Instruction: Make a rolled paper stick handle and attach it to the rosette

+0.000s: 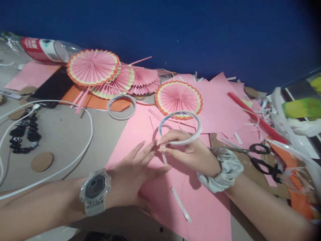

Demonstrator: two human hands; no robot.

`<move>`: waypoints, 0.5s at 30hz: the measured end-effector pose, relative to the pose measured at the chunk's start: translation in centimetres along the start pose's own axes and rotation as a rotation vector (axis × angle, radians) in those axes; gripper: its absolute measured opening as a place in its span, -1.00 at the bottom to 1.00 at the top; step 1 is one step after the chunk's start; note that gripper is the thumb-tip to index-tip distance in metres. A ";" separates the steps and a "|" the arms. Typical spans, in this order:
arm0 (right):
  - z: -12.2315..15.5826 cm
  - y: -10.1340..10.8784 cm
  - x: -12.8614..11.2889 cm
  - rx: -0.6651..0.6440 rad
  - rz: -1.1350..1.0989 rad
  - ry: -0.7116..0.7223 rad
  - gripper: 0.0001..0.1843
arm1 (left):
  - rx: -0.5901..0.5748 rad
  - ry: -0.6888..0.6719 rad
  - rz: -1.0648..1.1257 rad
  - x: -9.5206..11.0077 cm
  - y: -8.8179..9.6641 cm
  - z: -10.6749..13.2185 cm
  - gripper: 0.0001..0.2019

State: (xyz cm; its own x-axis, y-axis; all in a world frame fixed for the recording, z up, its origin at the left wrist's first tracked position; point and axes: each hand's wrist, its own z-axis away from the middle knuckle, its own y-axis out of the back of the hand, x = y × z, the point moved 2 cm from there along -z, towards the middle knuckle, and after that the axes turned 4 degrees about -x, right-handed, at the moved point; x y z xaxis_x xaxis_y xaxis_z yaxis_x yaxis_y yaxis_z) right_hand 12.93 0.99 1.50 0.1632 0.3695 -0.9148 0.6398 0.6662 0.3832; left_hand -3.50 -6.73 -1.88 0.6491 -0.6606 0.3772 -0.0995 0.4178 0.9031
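My right hand (pixel 185 149) pinches a roll of double-sided tape (pixel 198 132), which stands tilted above the pink paper sheet (pixel 210 214). A short white tape strip (pixel 164 158) runs down from those fingertips to a finger of my left hand (pixel 140 170). The left hand rests over the sheet with its fingers spread, its fingertips close to the right thumb. On the same sheet lies a separate white strip (pixel 181 205). Just behind the roll is a round pleated paper rosette (pixel 179 97) in pink, cream and orange, partly covered by it.
More paper rosettes (pixel 92 67) and a second tape roll (pixel 121 117) lie behind. To the left are a phone (pixel 54 85), white cable (pixel 91 129), black beads (pixel 33 134) and cardboard disc (pixel 42 161). Scissors (pixel 253 155) and paper scraps lie right; a bottle (pixel 54 50) lies back left.
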 end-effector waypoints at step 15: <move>0.8 0.0 -1.0 0.006 -0.068 -0.059 -0.78 | -0.019 -0.056 -0.006 -0.3 0.2 -0.1 -0.06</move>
State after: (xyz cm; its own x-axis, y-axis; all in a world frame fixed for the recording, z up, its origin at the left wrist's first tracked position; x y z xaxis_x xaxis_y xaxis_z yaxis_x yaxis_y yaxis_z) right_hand 13.34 0.05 2.34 0.1628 0.2843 -0.9448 0.6554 0.6847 0.3190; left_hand -3.66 -6.43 -1.83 0.6061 -0.6969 0.3834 -0.0812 0.4252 0.9014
